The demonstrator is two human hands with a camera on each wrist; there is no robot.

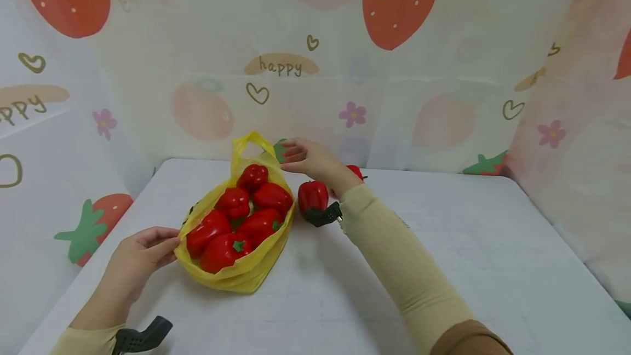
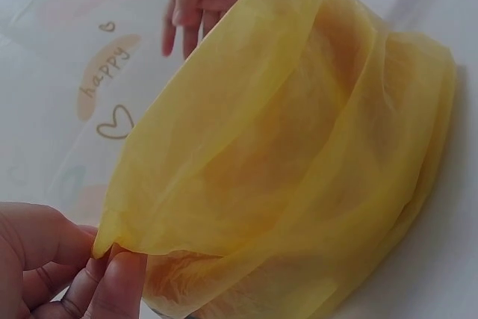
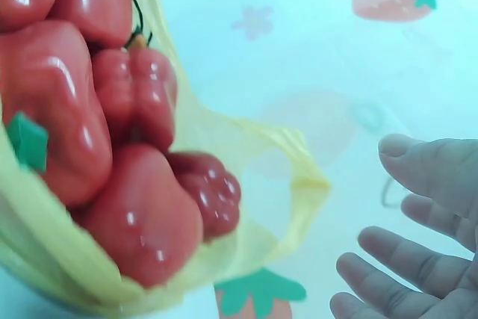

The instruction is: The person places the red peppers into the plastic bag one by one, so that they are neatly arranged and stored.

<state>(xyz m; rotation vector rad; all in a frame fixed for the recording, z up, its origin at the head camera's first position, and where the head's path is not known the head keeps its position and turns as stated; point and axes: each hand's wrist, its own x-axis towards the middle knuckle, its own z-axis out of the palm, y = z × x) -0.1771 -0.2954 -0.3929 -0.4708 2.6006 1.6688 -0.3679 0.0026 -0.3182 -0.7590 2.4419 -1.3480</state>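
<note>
A yellow plastic bag [image 1: 266,253] stands on the table with its mouth spread, and several red bell peppers [image 1: 234,201] lie inside it. My left hand [image 1: 140,259] pinches the bag's rim at its near left side; the left wrist view shows thumb and fingers [image 2: 119,282] on the yellow film. Beyond the bag's far right side, near its raised handle loop [image 1: 252,138], my right hand [image 1: 310,159] hovers with fingers spread. In the right wrist view that hand [image 3: 426,252] holds nothing and is apart from the handle.
Right of the bag, a red bell pepper [image 1: 313,195] stands on the white table [image 1: 468,251], and another pepper [image 1: 354,170] is partly hidden behind my right forearm. A strawberry-print cloth [image 1: 320,114] hangs behind and beside the table.
</note>
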